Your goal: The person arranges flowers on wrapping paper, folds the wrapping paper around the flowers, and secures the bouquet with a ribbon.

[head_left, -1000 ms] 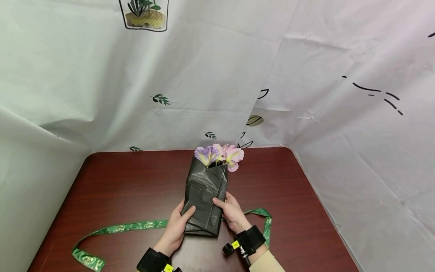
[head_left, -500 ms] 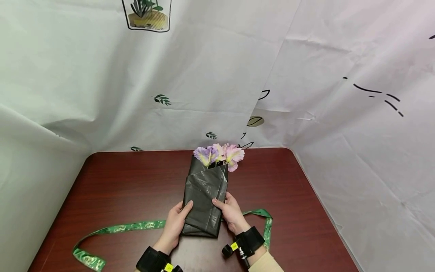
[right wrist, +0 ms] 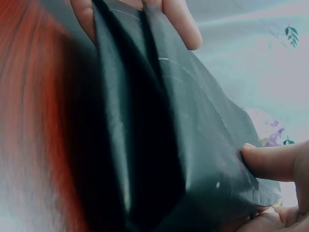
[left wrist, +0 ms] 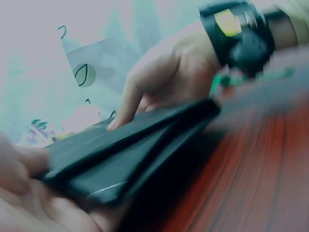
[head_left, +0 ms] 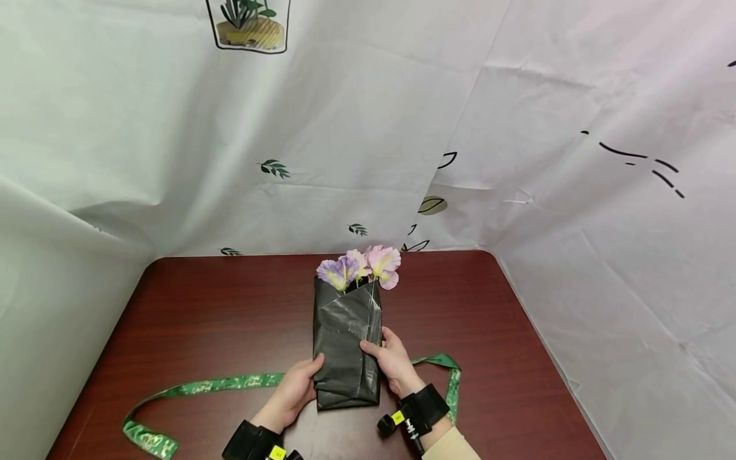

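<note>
Purple, yellow and pink flowers [head_left: 384,260] poke out of the top of a folded black paper wrap [head_left: 347,345]. My left hand [head_left: 294,388] grips the wrap's lower left edge, thumb on its front. On the opposite edge my right hand [head_left: 395,361] holds it with the thumb in front and the fingers behind. Both wrist views show the wrap's folded bottom end raised off the table, with layers gaping apart. Behind the hands a green patterned ribbon [head_left: 230,383] lies across the table, its middle hidden by the wrap and hands.
The dark red wooden table [head_left: 218,319] has rounded far corners. White printed cloth [head_left: 345,128] hangs along its back and sides. One ribbon end [head_left: 151,441] lies at the front left; the other part [head_left: 452,383] bends beside the right wrist.
The wrap has turned a little more upright, its flower end swinging left and its bottom shifting right and nearer. My left hand has moved slightly down; the right has barely moved.
</note>
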The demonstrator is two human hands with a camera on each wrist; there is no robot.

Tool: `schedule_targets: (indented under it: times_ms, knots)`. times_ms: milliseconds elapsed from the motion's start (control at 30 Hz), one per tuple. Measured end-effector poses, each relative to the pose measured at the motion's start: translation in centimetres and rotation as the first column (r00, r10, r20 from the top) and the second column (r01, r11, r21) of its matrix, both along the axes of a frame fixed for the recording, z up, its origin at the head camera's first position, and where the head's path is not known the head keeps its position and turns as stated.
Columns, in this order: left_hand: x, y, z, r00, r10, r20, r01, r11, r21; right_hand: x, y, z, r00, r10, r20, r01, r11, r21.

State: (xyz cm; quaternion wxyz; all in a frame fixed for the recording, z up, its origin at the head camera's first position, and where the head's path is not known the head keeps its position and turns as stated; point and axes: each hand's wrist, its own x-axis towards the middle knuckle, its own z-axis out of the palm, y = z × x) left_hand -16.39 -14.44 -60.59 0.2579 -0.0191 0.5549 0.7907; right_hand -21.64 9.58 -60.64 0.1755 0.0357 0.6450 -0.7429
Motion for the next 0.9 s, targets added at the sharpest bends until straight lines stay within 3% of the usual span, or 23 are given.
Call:
schedule_targets:
  times_ms: [100,167,233,333,400,500,600,667,700,733,800,900]
  knots:
    - [0.0,-0.4,0.3,0.995,-0.016,-0.094,-0.006,0.973,-0.231,0.1,0.2,0.1,1.000,0.015,-0.006,-0.015,1.000,0.025]
    - [0.0,-0.4,0.5,0.989,0.000,-0.147,-0.057,0.924,-0.379,0.2,0.3,0.2,1.000,0.020,-0.009,-0.020,0.999,0.035]
    - [0.0,-0.3,0.7,0.977,0.015,-0.211,-0.122,0.854,-0.506,0.3,0.3,0.3,1.000,0.021,-0.010,-0.021,0.999,0.041]
    - [0.3,0.0,1.2,0.964,0.029,-0.266,-0.187,0.783,-0.593,0.4,0.4,0.4,1.000,0.018,-0.001,-0.018,0.999,0.044]
    - [0.5,0.1,1.4,0.957,0.028,-0.290,-0.208,0.762,-0.613,0.5,0.5,0.4,1.000,0.017,0.008,-0.018,0.999,0.045]
    - [1.0,0.0,1.8,0.964,0.025,-0.266,-0.181,0.792,-0.584,0.7,0.6,0.5,1.000,0.023,0.013,-0.024,0.998,0.058]
    - [1.2,-0.5,2.0,0.975,-0.013,-0.220,-0.111,0.832,-0.543,0.9,0.8,0.4,0.999,0.038,0.005,-0.038,0.996,0.082]
    - [1.1,-0.8,1.9,0.980,-0.054,-0.190,-0.057,0.843,-0.535,1.0,0.9,0.3,0.998,0.055,-0.013,-0.053,0.992,0.111]
    - [1.1,-1.0,1.8,0.980,-0.075,-0.182,-0.037,0.838,-0.544,1.0,1.0,0.3,0.998,0.063,-0.024,-0.059,0.989,0.137]
    - [1.0,-1.1,1.7,0.979,-0.099,-0.180,-0.023,0.819,-0.573,1.0,1.0,0.3,0.997,0.073,-0.035,-0.066,0.983,0.170]
    - [0.8,-1.4,1.4,0.973,-0.144,-0.178,-0.007,0.761,-0.649,0.9,1.1,0.2,0.994,0.092,-0.067,-0.071,0.960,0.272]
    - [0.9,-1.4,1.1,0.957,-0.191,-0.217,-0.048,0.635,-0.771,0.6,1.4,-0.2,0.983,0.126,-0.135,-0.044,0.870,0.491]
